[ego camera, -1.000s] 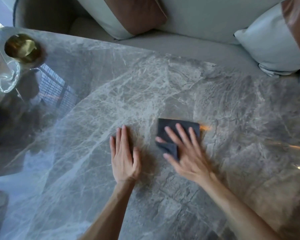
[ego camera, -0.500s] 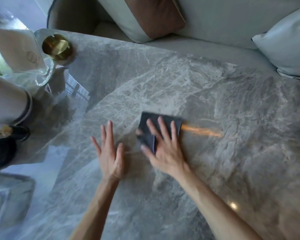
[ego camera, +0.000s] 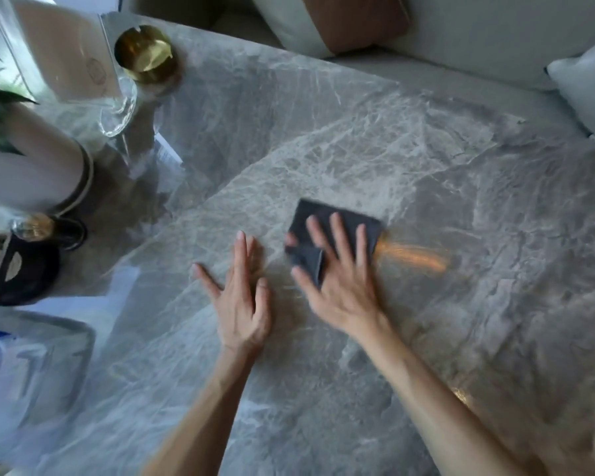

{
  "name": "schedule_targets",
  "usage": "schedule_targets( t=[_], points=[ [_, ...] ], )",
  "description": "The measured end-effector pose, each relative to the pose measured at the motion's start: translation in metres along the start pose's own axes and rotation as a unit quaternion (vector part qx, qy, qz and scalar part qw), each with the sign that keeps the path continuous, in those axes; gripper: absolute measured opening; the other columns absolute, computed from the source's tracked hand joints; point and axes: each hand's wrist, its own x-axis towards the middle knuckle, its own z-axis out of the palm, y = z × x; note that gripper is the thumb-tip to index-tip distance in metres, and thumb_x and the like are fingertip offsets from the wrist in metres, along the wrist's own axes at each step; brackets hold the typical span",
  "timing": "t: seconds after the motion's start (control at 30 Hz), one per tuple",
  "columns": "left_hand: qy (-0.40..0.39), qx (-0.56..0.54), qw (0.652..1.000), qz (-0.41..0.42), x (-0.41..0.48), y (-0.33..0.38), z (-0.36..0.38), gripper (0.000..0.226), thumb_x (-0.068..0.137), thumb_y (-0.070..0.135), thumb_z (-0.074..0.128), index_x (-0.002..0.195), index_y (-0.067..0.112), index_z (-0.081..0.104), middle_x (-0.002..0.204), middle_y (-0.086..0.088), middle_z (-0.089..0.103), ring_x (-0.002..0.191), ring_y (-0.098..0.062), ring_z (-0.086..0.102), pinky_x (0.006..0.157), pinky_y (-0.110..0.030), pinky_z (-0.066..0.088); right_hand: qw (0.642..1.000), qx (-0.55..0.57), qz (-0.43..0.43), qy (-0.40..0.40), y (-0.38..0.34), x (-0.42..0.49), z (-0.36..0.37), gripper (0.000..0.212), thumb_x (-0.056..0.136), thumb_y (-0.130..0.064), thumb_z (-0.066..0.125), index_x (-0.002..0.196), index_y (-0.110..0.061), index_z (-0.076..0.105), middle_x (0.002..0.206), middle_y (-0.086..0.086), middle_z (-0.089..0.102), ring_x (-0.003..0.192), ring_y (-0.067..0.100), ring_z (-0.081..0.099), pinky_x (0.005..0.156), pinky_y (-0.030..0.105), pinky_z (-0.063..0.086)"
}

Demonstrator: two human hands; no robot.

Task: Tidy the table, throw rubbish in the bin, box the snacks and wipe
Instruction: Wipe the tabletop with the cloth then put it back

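A folded dark grey cloth (ego camera: 340, 219) lies flat on the grey marble table (ego camera: 443, 187). My right hand (ego camera: 337, 273) presses down on it with the fingers spread, and the cloth's near corner is bunched under the thumb. My left hand (ego camera: 241, 297) rests flat on the bare marble just left of the cloth, fingers apart, holding nothing. An orange streak (ego camera: 413, 257) shows on the marble right of the cloth.
At the left edge stand a brass cup (ego camera: 145, 53), a clear glass stand with a card (ego camera: 66, 49), a white plant pot (ego camera: 31, 159), a black object (ego camera: 24, 269) and a clear box with a blue rim (ego camera: 21, 365). A sofa with cushions (ego camera: 340, 22) runs along the far side.
The view has swung left, bringing the pot, black object and clear box into sight. Both hands and the cloth slid left across the marble, the right hand still on the cloth.
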Motion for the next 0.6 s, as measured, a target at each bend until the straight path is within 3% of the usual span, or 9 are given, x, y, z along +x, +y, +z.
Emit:
schedule_targets(
  t=[0.07,0.13,0.23,0.33,0.4,0.5,0.6],
  points=[
    [0.012,-0.018,1.0,-0.005,-0.001,0.001,0.0,0.067,0.092,0.033,0.027,0.153,0.012,0.009,0.153,0.0,0.037,0.142,0.005,0.025,0.113,-0.063,-0.016,0.995,-0.011,-0.098,-0.023,-0.005,-0.036,0.003,0.054,0.097,-0.056,0.028,0.148,-0.046,0.014,0.161,-0.007,0.01,0.149,0.027,0.0,0.116,0.06,0.009],
    [0.02,-0.024,0.999,-0.006,0.0,0.002,-0.001,0.067,0.092,0.032,0.027,0.153,0.01,0.009,0.151,0.001,0.041,0.141,0.008,0.025,0.113,-0.063,-0.015,0.99,-0.009,-0.134,-0.041,0.02,-0.061,0.0,0.053,0.097,-0.055,0.031,0.147,-0.047,0.017,0.161,-0.009,0.012,0.15,0.024,0.002,0.117,0.058,0.009],
    [0.027,-0.034,0.999,-0.004,0.0,-0.001,-0.001,0.067,0.092,0.03,0.029,0.152,0.008,0.009,0.151,0.001,0.042,0.14,0.008,0.026,0.113,-0.065,-0.013,0.999,-0.006,-0.014,-0.035,0.063,-0.054,-0.006,0.052,0.097,-0.051,0.027,0.147,-0.049,0.013,0.161,-0.01,0.011,0.15,0.02,-0.003,0.117,0.057,0.006],
    [0.032,-0.04,0.999,0.0,-0.001,-0.002,0.0,0.067,0.092,0.027,0.03,0.151,0.003,0.012,0.151,0.001,0.04,0.141,0.005,0.027,0.112,-0.066,-0.012,0.994,0.021,0.109,-0.013,0.056,0.001,-0.008,0.052,0.096,-0.055,0.014,0.146,-0.053,0.001,0.162,-0.01,0.0,0.148,0.02,-0.014,0.116,0.058,-0.005],
    [0.037,-0.045,0.998,-0.003,-0.002,-0.002,-0.001,0.066,0.093,0.028,0.029,0.151,0.002,0.013,0.153,0.002,0.037,0.142,0.003,0.028,0.113,-0.065,-0.012,0.998,0.01,0.06,-0.016,0.027,0.028,-0.006,0.053,0.096,-0.056,0.015,0.148,-0.049,0.004,0.162,-0.007,-0.001,0.148,0.024,-0.015,0.115,0.061,-0.007],
    [0.037,-0.047,0.998,-0.002,-0.001,-0.003,-0.001,0.064,0.093,0.03,0.027,0.15,0.002,0.017,0.156,0.001,0.032,0.143,0.0,0.027,0.114,-0.063,-0.013,0.995,-0.002,-0.096,-0.017,-0.01,0.0,-0.001,0.062,0.095,-0.057,0.028,0.152,-0.033,0.015,0.161,-0.009,0.009,0.149,0.026,-0.004,0.115,0.061,0.005],
    [0.029,-0.029,0.999,0.003,-0.001,-0.003,-0.001,0.065,0.093,0.03,0.028,0.151,0.006,0.017,0.153,0.0,0.037,0.142,-0.003,0.031,0.113,-0.065,-0.011,0.982,-0.013,-0.172,-0.073,-0.001,-0.084,0.003,0.059,0.095,-0.058,0.032,0.15,-0.041,0.016,0.161,-0.01,0.01,0.15,0.026,0.0,0.116,0.06,0.008]
  ],
)
